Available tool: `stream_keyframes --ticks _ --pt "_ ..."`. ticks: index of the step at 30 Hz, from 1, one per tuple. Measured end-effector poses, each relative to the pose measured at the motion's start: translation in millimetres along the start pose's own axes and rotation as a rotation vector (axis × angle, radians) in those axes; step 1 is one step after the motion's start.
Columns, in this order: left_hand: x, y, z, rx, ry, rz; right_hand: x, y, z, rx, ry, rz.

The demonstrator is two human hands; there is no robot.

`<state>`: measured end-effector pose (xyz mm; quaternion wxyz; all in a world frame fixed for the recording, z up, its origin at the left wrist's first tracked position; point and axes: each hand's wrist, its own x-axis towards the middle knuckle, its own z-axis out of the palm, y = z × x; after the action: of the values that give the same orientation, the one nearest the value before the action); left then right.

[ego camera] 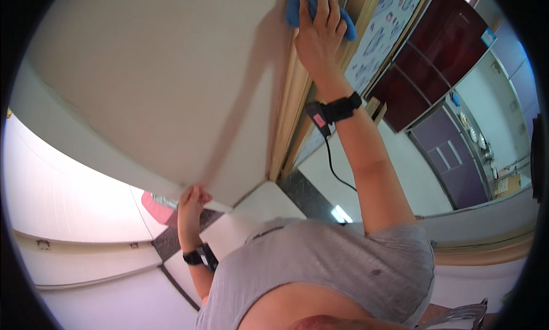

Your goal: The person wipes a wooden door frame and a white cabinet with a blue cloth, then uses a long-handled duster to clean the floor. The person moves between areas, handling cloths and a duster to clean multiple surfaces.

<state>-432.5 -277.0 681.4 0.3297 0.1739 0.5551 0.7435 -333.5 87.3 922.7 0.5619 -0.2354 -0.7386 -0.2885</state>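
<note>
At the top of the head view, my right hand presses a blue cloth against the wooden door frame, fingers spread over the cloth. A black strap with a small box and a cable is around that wrist. Lower on the left, my left hand is beside the lower edge of a pale wall, its fingers curled; whether they touch the edge cannot be told. Nothing is seen in it. A second black strap with a box is on the left wrist. My right arm casts a shadow over the wall.
Right of the frame stand a patterned panel, a dark red refrigerator and purple kitchen cabinets under a counter with several dishes. Pale floor tiles with dark strips lie below. A pink object is behind the wall's edge.
</note>
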Motion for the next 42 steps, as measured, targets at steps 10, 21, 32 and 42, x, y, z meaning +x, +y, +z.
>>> stream_keyframes --ticks 10,21,32,42 --pt "1 0 2 -0.026 -0.135 0.011 -161 -10 24 -0.021 -0.185 -0.085" --pt "-1 1 9 0.003 -0.126 -0.005 -25 -7 4 0.006 -0.007 -0.051" --pt "-1 -4 15 0.035 -0.138 -0.057 -192 -15 37 0.163 -0.348 -0.147" --pt "-19 14 16 0.198 -0.026 -0.110 -286 -53 11 1.331 -1.239 0.915"
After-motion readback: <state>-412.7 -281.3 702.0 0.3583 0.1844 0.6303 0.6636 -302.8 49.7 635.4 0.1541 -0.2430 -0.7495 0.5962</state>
